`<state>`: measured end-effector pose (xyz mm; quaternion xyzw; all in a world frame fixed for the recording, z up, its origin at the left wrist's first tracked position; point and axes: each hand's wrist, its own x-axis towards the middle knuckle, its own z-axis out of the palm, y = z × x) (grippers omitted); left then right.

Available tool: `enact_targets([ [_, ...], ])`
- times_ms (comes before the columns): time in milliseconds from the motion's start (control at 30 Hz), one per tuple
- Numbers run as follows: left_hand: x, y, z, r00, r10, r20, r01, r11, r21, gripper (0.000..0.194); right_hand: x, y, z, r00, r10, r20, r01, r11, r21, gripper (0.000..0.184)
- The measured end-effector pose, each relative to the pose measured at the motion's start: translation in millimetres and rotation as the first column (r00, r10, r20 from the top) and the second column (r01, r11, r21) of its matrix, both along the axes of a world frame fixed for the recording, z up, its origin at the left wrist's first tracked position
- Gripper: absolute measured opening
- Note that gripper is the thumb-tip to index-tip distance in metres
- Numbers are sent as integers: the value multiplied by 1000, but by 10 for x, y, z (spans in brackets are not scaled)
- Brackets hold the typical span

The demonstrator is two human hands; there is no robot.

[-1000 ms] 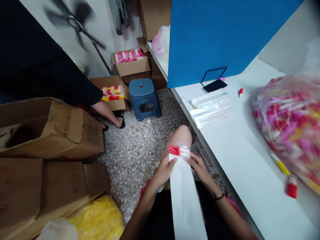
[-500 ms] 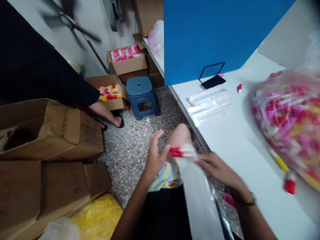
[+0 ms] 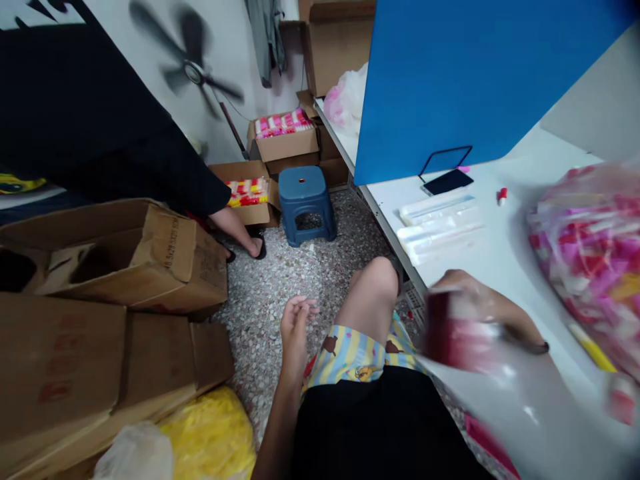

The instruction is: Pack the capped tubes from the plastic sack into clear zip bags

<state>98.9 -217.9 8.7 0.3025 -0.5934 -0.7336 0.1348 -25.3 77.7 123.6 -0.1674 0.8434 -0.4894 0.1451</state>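
My right hand (image 3: 470, 297) is closed on a long clear plastic bag (image 3: 537, 407) above the edge of the white table. Red-and-white pieces (image 3: 460, 333), smeared by motion, are at the bag's top end; their exact kind cannot be made out. The rest of the bag trails down to the right. My left hand (image 3: 295, 323) hangs over the speckled floor beside my knee, fingers loosely bent with nothing visible in them. Flat clear bags (image 3: 440, 230) lie on the table beyond my right hand.
A big bag of coloured pieces (image 3: 595, 240) sits on the table's right. A phone (image 3: 447, 182) lies near the blue divider (image 3: 450, 80). Cartons (image 3: 175, 250) stand left, beside a yellow-filled bag (image 3: 215, 433). Ahead are a blue stool (image 3: 303, 183), a fan (image 3: 194, 72) and another person's leg (image 3: 233, 223).
My right hand has carried the bag and its red-and-white pieces right, toward the table. My left hand has come away from them, down and slightly left, its fingers more bent. The view has shifted left.
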Motion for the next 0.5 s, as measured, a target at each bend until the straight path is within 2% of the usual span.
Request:
enact_targets([
  [67,-4,8,-6,999,-20,-25,21,999,36,34,5,-44,-4,972,207,108,-207,978,-13,55],
  [133,-9,24,-9,998,-53,-47,55,996,63,34,4,-73,3,910,381,164,-371,924,-91,54],
  [167,-11,35,-8,996,-73,-57,78,994,73,33,8,-83,9,896,409,173,-395,912,-109,53],
  [267,-20,82,18,986,-149,-80,155,985,80,30,45,-109,39,899,389,200,-380,921,-84,52],
  [367,-59,143,118,952,-285,-110,290,956,40,30,95,-139,84,885,405,230,-390,914,-111,53],
  [433,-113,194,245,898,-410,-161,413,911,-15,32,117,-158,102,848,460,264,-441,888,-128,49],
  [500,-183,264,409,811,-537,-234,540,840,-57,38,127,-171,97,807,512,294,-495,858,-137,49],
])
